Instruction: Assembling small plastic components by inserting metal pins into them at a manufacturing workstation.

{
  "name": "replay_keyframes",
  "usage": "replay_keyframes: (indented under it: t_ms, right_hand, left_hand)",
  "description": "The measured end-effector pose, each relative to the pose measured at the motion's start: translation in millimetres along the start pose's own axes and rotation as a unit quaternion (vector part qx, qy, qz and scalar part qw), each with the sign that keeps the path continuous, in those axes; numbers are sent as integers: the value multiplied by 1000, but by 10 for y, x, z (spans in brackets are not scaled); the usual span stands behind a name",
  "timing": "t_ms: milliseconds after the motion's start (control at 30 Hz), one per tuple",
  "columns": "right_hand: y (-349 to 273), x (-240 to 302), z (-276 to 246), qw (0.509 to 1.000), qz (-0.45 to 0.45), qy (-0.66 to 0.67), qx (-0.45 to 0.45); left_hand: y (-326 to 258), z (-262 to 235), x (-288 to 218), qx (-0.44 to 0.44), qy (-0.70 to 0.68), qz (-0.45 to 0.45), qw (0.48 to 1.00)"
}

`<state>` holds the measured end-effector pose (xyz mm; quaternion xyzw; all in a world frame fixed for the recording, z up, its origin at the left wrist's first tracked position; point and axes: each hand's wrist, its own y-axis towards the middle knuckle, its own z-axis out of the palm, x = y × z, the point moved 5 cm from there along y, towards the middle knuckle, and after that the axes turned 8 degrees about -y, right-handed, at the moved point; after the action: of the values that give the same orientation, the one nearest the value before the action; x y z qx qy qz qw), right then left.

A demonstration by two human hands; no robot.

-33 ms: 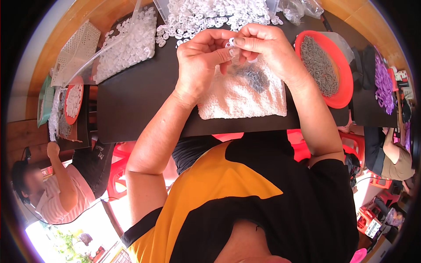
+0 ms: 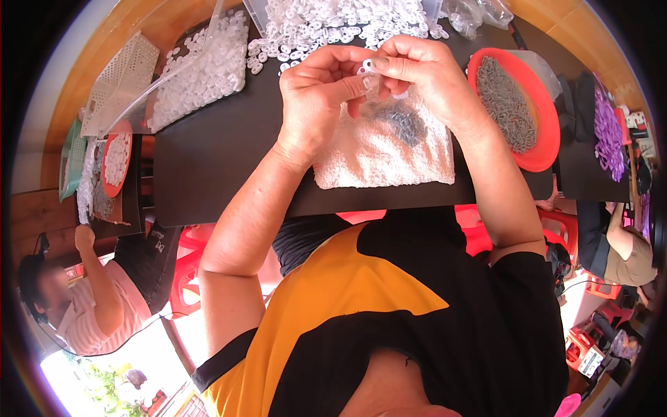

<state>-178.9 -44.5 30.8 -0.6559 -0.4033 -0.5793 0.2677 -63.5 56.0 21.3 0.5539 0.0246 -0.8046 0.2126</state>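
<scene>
My left hand point(image 2: 313, 97) and my right hand point(image 2: 427, 76) meet above a pale towel point(image 2: 368, 167), fingers closed. Between the fingertips they pinch a small white oval plastic piece point(image 2: 367, 64) with a dark hole in it. Part of another white piece point(image 2: 401, 96) shows under my right fingers. On the towel, just below the hands, lies a little heap of small grey metal pieces point(image 2: 403, 127), too fine to name. Fingers cover much of what is held.
Loose white oval pieces point(image 2: 340, 24) pile up behind my hands, with more in a clear tray point(image 2: 201, 76) at left. A red basin point(image 2: 545, 149) of grey metal pieces stands at right, near purple strips point(image 2: 608, 135). Another person point(image 2: 104, 299) sits at far left.
</scene>
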Motion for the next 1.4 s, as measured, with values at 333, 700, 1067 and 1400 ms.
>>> replay_keyframes:
  t_ms: [333,700,1067,1400]
  right_hand:
    - [1,-26,17,1000,5,-14,16]
    - [-16,-23,26,999,38,20,19]
    - [-16,-7,-22,998,26,18,45]
    - [-41,19,-13,997,22,45,54]
  left_hand:
    - [-34,-5,-15,-12,15,-20,1000]
    - [-9,-16,-14,-29,3,-13,1000]
    - [-42,16,-32,0,69,6,998]
    - [-85,116,-124,54,97,70,991]
